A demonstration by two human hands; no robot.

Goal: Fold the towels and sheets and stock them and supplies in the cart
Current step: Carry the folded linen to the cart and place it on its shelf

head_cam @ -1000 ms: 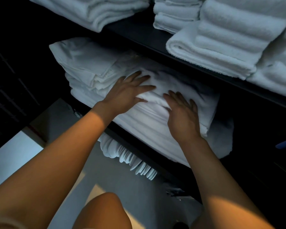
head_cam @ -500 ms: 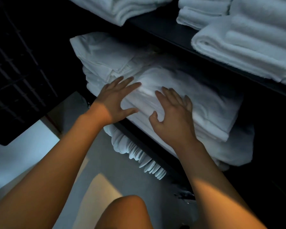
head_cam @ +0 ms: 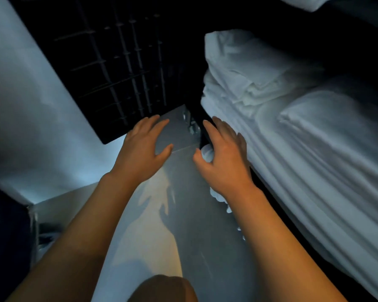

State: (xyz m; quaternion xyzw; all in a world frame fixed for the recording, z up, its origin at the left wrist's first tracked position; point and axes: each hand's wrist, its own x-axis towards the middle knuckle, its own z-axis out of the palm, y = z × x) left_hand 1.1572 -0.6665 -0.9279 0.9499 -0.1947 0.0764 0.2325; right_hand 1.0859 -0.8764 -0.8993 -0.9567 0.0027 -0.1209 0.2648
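Note:
A tall stack of folded white sheets point(head_cam: 297, 149) lies on the cart's dark middle shelf at the right. My left hand point(head_cam: 143, 147) hovers over the grey floor with fingers spread and holds nothing. My right hand point(head_cam: 224, 153) is just left of the stack's front edge, fingers relaxed and empty, apart from the sheets. Beneath it, white folded linen point(head_cam: 207, 152) on a lower shelf peeks out. A corner of a towel point(head_cam: 303, 2) on the upper shelf shows at the top right.
A black wire-grid panel point(head_cam: 118, 68) stands to the left of the cart. Grey floor point(head_cam: 183, 225) runs between it and the shelf edge. A pale wall point(head_cam: 31, 116) is at the left, a dark object point(head_cam: 7, 236) at the lower left. My knee point(head_cam: 164, 288) shows at the bottom.
Both hands have lifted off the top of the sheet stack and drawn back to the left, over the floor. The view has swung left and down.

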